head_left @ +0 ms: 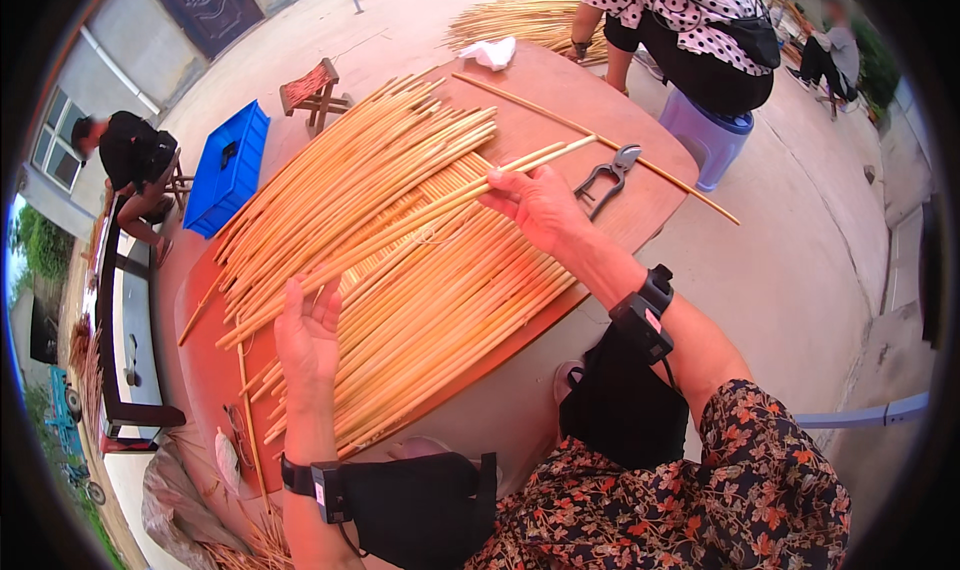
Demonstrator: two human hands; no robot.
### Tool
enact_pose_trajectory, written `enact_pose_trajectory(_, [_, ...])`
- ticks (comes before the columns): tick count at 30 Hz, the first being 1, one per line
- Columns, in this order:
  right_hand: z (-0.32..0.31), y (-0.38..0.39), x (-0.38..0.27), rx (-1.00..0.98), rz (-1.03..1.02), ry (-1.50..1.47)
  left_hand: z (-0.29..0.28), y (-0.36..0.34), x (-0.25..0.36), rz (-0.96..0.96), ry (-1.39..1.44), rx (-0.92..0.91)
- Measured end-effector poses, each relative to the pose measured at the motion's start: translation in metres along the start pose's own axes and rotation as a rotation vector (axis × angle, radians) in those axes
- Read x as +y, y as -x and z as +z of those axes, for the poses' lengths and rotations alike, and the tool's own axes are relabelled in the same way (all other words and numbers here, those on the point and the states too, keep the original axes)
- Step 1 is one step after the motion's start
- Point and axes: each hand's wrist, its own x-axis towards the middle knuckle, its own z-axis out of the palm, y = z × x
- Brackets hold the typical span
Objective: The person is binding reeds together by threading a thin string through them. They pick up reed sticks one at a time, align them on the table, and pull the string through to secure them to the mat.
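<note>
Two thin, straight peeled sticks (540,156) lie slantwise between my hands, above a woven-looking layer. My right hand (540,208) pinches them near their upper right ends, thumb against fingers. Lower down, my left hand (308,332) has curled fingers around the sticks, thumb raised beside them. A big bundle of similar sticks (350,165) lies behind, and another row of sticks (450,310) spreads nearer to me. Beyond my right hand rest metal cutters (620,164) with dark handles. A thin pale loop (425,235), perhaps thread, shows by the sticks.
The reddish table (640,135) carries a long loose stick (680,183) and a white cloth (489,54). Around it stand a blue crate (228,170), a small wooden stool (315,88), and a person on a purple plastic stool (703,135). Another person (140,160) sits at left.
</note>
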Motion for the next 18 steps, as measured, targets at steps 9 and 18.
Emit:
enact_pose_trajectory(9, [0.005,0.001,-0.003,0.001,-0.005,0.002,-0.004,-0.004,-0.002,-0.023,0.048,-0.013])
enact_pose_trajectory(18, [0.007,0.004,-0.008,-0.014,-0.003,0.037,-0.013,-0.010,-0.007,-0.002,0.046,-0.040])
